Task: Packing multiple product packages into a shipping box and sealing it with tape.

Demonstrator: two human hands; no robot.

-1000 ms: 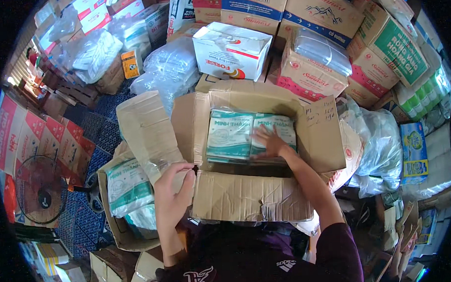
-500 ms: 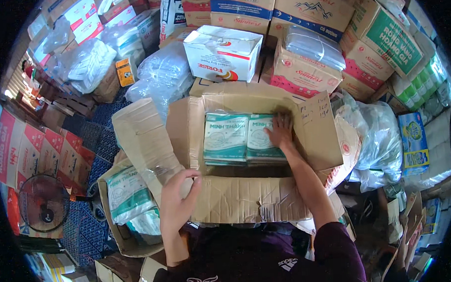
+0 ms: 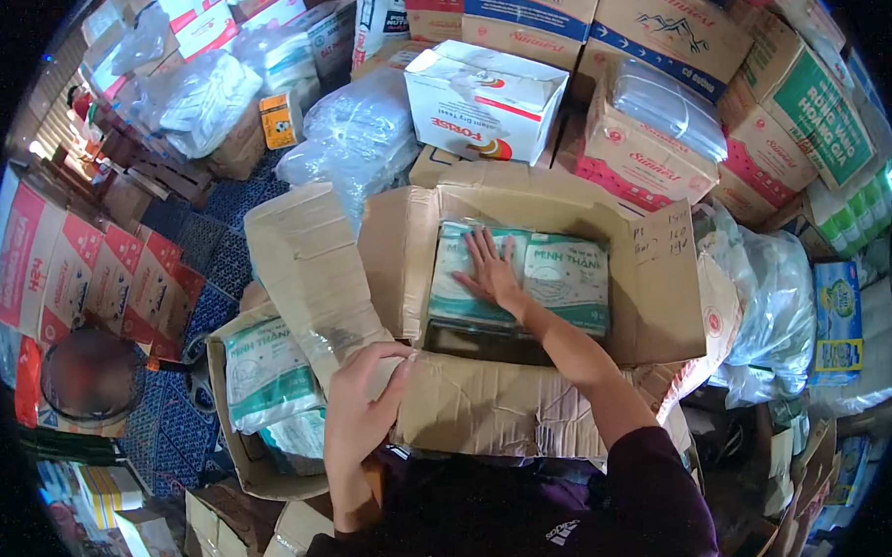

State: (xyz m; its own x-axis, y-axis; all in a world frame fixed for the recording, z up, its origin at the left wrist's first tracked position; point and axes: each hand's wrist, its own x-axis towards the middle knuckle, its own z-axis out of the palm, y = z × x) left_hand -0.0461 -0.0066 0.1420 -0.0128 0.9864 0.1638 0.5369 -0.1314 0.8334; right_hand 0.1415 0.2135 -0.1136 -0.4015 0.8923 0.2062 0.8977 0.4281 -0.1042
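An open cardboard box holds two stacks of flat white-and-teal plastic packets. My right hand lies open, fingers spread, on top of the left stack. My left hand curls over the box's front left corner, gripping cardboard where a long loose flap meets the rim. Behind my left wrist, a second open box contains more white-and-teal packets.
Stacked cartons, a white box and bagged goods stand behind the box. Plastic bags crowd the right. At left are red-and-white cartons, a floor fan and blue patterned flooring.
My right hand has shifted leftward from the right stack to the left one. My left hand stays at the box's corner. The view has shifted slightly.
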